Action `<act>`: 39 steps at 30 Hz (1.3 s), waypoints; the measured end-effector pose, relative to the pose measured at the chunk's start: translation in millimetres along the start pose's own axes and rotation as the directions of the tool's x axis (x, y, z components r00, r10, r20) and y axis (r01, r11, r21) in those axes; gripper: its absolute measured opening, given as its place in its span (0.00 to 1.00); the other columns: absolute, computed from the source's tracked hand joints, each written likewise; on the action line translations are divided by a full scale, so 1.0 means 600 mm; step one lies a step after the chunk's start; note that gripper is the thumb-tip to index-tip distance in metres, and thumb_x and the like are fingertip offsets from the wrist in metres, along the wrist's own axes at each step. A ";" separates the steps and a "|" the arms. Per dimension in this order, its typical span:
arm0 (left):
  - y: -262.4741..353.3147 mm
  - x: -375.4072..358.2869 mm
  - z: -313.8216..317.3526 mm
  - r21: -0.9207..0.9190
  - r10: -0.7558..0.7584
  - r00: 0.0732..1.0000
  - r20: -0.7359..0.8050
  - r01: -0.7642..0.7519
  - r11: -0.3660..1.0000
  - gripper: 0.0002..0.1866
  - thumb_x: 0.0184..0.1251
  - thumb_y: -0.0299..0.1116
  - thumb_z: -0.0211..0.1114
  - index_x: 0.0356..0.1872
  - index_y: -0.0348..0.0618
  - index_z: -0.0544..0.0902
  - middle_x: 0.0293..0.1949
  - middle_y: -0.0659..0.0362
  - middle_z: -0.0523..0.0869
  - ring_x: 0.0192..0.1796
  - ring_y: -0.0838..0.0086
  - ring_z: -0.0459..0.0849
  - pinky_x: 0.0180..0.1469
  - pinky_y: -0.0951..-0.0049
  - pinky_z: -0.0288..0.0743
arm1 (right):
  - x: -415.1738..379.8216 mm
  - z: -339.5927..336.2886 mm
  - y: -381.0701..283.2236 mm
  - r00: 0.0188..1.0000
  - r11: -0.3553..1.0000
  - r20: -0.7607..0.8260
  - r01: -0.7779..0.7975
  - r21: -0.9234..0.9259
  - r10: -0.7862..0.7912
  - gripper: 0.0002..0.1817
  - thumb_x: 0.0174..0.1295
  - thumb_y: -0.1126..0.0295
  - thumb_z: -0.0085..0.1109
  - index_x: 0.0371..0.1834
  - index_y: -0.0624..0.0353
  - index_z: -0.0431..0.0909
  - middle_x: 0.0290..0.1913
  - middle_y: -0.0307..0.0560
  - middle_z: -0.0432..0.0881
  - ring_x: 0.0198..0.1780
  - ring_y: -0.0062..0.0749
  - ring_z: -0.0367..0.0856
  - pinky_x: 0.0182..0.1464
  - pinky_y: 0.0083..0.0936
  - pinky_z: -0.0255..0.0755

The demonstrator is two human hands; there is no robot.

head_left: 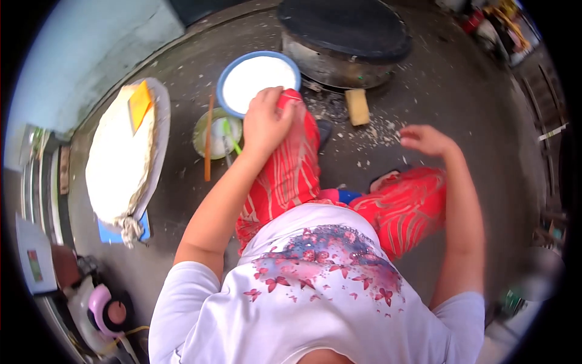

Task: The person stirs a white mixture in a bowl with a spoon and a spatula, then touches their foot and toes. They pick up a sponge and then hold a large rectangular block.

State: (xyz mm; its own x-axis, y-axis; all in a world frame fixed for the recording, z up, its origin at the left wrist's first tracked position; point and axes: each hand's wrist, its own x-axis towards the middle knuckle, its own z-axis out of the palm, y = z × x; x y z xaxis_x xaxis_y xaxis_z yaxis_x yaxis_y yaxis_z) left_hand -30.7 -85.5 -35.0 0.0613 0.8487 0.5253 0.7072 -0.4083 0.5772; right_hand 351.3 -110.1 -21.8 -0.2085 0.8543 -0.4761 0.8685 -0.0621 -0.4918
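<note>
My left hand (268, 119) lies over my left knee, fingers stretched out and holding nothing, close to the rim of a blue basin (227, 68) filled with white liquid. Beside the basin sits a small green bowl (199, 138) with white contents and a bright green-handled utensil (235, 143). A thin wooden stick (209, 136) lies across that bowl. In the air above my right knee, my right hand (426, 141) hangs empty with its fingers loosely extended. A yellow sponge-like block (357, 107) is on the floor beyond it, among pale crumbs (385, 133).
A round metal stove (339, 67) with a flat black top (345, 27) stands ahead. To the left, a pale, layered stack (118, 164) rests on a round board (160, 115), an orange-yellow flat piece (140, 104) on top. A pink-and-white object (102, 306) is lower left.
</note>
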 end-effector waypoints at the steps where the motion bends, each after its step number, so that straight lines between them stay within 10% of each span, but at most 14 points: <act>1: 0.002 -0.002 -0.015 0.021 -0.019 1.000 -0.016 0.019 1.000 0.17 0.55 0.38 0.61 0.43 0.38 0.79 0.43 0.49 0.80 0.47 0.54 0.77 0.50 0.61 0.71 | 0.005 0.011 -0.001 0.999 1.000 0.038 0.011 0.023 -0.012 0.26 0.59 0.55 0.59 0.56 0.59 0.73 0.50 0.52 0.79 0.52 0.35 0.78 0.54 0.28 0.69; 16: 0.075 0.158 -0.007 -0.441 0.007 0.979 0.204 0.085 0.893 0.15 0.60 0.31 0.60 0.47 0.39 0.79 0.48 0.57 0.79 0.52 0.72 0.76 0.55 0.75 0.66 | 0.148 0.060 0.009 0.981 0.996 0.185 -0.037 -0.079 0.052 0.26 0.57 0.50 0.56 0.53 0.55 0.75 0.48 0.50 0.80 0.51 0.42 0.78 0.54 0.30 0.69; 20: 0.088 0.226 0.069 -0.619 -0.178 0.897 0.404 0.412 0.669 0.16 0.59 0.31 0.61 0.48 0.36 0.79 0.44 0.59 0.81 0.47 0.78 0.76 0.52 0.79 0.65 | 0.209 0.102 0.037 0.975 0.992 0.194 -0.099 -0.073 0.112 0.25 0.56 0.50 0.58 0.49 0.57 0.77 0.46 0.51 0.81 0.50 0.41 0.79 0.52 0.29 0.70; 25: 0.069 0.252 0.161 -0.647 -0.240 0.874 0.424 0.477 0.595 0.16 0.58 0.30 0.60 0.47 0.33 0.78 0.41 0.59 0.81 0.45 0.79 0.76 0.50 0.81 0.66 | 0.284 0.134 0.056 0.939 0.959 0.194 -0.282 -0.036 0.284 0.25 0.53 0.49 0.61 0.45 0.58 0.78 0.46 0.50 0.81 0.51 0.41 0.78 0.52 0.30 0.70; 28: 0.046 0.249 0.192 -0.507 -0.315 0.840 0.441 0.523 0.685 0.16 0.59 0.30 0.60 0.46 0.33 0.78 0.40 0.59 0.82 0.44 0.79 0.76 0.48 0.81 0.67 | 0.330 0.158 0.074 0.925 0.924 -0.006 -0.380 -0.049 0.380 0.29 0.49 0.47 0.64 0.47 0.56 0.75 0.49 0.50 0.79 0.52 0.42 0.77 0.53 0.33 0.69; 39: 0.031 0.280 0.187 -0.578 -0.499 0.630 0.595 0.767 0.277 0.13 0.58 0.31 0.59 0.43 0.35 0.81 0.37 0.61 0.81 0.39 0.81 0.75 0.45 0.82 0.68 | 0.470 0.214 0.081 0.688 0.756 -0.473 -0.651 -0.066 0.551 0.55 0.40 0.41 0.68 0.68 0.56 0.49 0.56 0.48 0.70 0.58 0.41 0.71 0.58 0.37 0.62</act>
State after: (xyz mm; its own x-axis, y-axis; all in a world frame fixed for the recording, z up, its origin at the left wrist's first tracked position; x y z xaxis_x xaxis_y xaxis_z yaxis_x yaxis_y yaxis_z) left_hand 71.8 87.0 -6.3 0.1051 0.9382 -0.3297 -0.1642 0.3433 0.9248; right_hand 276.8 61.4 -273.5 0.5477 0.7973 -0.2537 0.8222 -0.5691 -0.0134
